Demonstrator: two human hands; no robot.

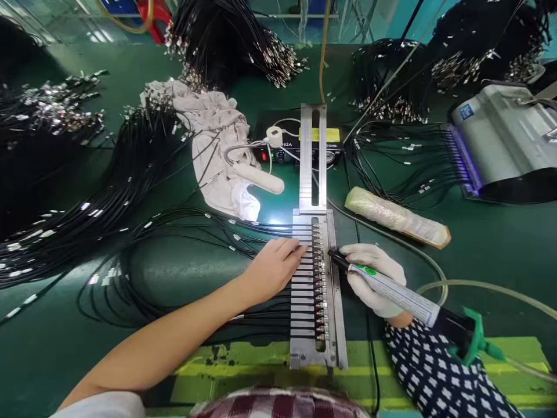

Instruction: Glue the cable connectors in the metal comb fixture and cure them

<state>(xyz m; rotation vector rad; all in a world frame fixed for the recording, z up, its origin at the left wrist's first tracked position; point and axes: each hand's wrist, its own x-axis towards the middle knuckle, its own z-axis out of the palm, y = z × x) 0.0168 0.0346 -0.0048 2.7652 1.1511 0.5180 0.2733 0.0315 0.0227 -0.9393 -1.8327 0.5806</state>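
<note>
A slotted metal fixture [302,348] stands lengthwise before me, with a row of black cables [261,316] lying in its slots from the left. Their small metal connector ends [321,305] line up along the middle. My left hand [272,267] is bare and rests on the fixture's left side, fingers stretched over the upper slots and touching it. In a white glove, my right hand [376,276] is closed round a glue dispensing syringe [395,290] with a green cap and an air hose. Its black tip points left, at the connector row's right edge.
A black dispenser controller box [278,154] stands behind the fixture. Left of it are a crumpled cloth [217,128] and a lit lamp [250,200]. A wrapped bundle [395,217] and a purple-lit curing unit [505,145] are at right. Cable bundles [235,40] surround the green table.
</note>
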